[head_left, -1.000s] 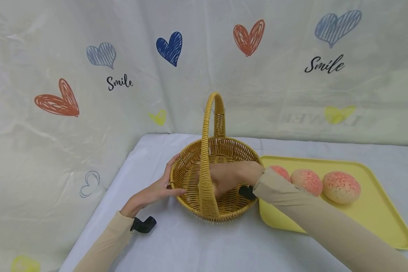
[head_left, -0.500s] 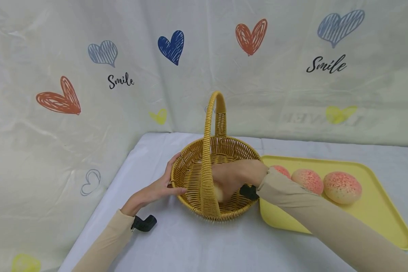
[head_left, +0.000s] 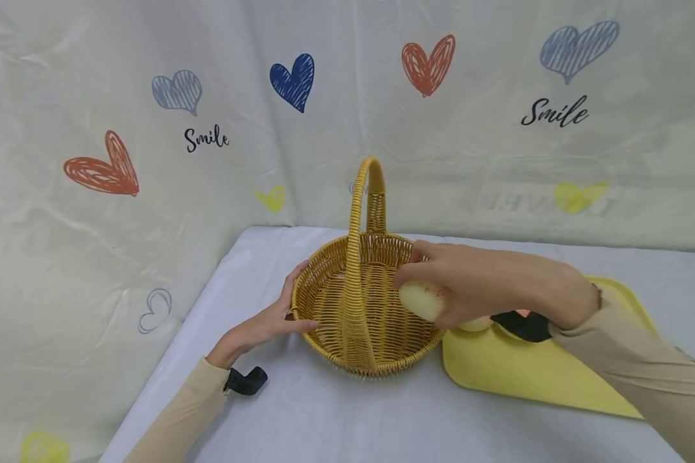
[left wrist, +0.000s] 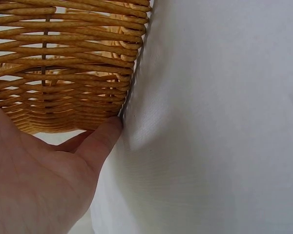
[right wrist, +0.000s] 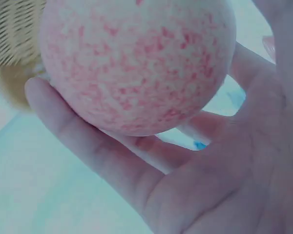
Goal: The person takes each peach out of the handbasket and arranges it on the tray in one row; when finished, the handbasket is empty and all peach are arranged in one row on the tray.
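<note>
A round wicker basket (head_left: 330, 302) with a tall arched handle stands on the table. My left hand (head_left: 272, 318) holds its left side, thumb at the front and fingers around the outer wall; in the left wrist view the hand (left wrist: 53, 165) touches the weave. My right hand (head_left: 469, 276) grips a pale round bun (head_left: 421, 300) above the basket's right rim. In the right wrist view, pink speckles cover this bun (right wrist: 136, 73), and fingers (right wrist: 97, 151) curve around it.
A yellow tray (head_left: 515, 373) lies right of the basket, partly under my right arm. Buns (head_left: 476, 324) on it are mostly hidden by the hand and wrist. White cloth (head_left: 301, 418) covers the table; a curtain with printed hearts (head_left: 292, 82) hangs behind.
My right hand has come up out of the basket and moved right, carrying the bun. The basket's inside now shows. My left hand has stayed on the basket.
</note>
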The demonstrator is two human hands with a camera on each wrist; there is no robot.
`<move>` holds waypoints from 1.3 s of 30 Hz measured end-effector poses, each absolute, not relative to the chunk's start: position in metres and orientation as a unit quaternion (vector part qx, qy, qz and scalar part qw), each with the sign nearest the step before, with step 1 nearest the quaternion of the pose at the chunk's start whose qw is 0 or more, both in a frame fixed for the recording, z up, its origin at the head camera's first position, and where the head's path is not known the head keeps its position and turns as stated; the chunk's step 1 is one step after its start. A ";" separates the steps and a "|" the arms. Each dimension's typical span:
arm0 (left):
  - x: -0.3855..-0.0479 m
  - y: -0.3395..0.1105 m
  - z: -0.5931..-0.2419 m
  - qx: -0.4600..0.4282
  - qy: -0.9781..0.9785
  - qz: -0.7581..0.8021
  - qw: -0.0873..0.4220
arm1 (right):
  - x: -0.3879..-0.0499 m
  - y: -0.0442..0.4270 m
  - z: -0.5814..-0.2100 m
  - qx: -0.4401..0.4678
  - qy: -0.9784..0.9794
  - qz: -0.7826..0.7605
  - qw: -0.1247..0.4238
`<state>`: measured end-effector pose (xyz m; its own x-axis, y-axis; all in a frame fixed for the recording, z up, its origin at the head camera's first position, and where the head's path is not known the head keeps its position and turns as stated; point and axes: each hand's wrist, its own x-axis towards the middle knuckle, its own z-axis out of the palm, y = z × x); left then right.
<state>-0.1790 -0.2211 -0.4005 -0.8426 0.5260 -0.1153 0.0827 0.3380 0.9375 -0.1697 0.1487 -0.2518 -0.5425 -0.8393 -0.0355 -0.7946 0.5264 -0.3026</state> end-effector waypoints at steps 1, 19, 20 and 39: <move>-0.179 -0.221 -0.401 0.192 0.792 0.542 0.204 | -0.166 0.159 -0.251 -0.467 0.872 -0.125 0.075; -0.177 -0.224 -0.402 0.193 0.802 0.531 0.194 | -0.145 0.384 -0.317 -0.320 0.924 -0.128 -0.166; -0.176 -0.224 -0.402 0.193 0.801 0.532 0.194 | -0.144 0.391 -0.325 -0.300 0.929 -0.139 -0.169; -0.179 -0.223 -0.403 0.198 0.800 0.531 0.197 | -0.139 0.431 -0.396 -0.166 0.967 -0.123 -0.150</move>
